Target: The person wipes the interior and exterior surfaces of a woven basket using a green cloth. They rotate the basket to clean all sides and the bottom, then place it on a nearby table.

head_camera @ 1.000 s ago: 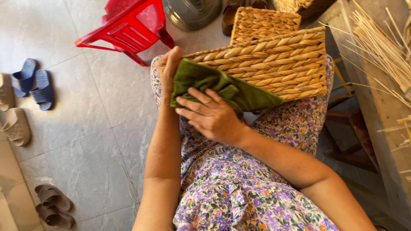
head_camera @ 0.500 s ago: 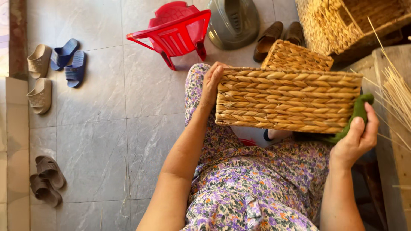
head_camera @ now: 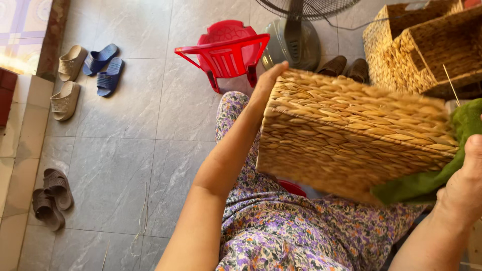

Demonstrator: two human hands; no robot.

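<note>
Woven basket (head_camera: 351, 135) is held up over the lap btwn both hands, tilted, blurred w/ motion. Left hand (head_camera: 268, 83) lies flat on the basket's far end, fingers together, thumb hidden behind the weave; right hand (head_camera: 464, 178) is at the near-right corner w/ a green cloth (head_camera: 427, 183) bunched under it against the basket, but the fingers are cut off by the frame edge, so can't tell how tightly they close. Judging by the look: basket is prob. light, stiff-walled, rough weave so not slippery, a bit crushable at rims; best held by opposite ends, palms flat. Cloth is soft, limp, takes any pinch. Counts: 1 basket in hand, 2 more woven baskets (head_camera: 427, 45) beyond the right hand, 1 cloth, 1 red plastic chair (head_camera: 226, 50) past the left hand, 1 fan (head_camera: 296, 35), 1 pr dark shoes (head_camera: 346, 68), 3 prs of sandals (head_camera: 85, 70) on the tiled floor (head_camera: 125, 150) well left of the left hand.
</note>
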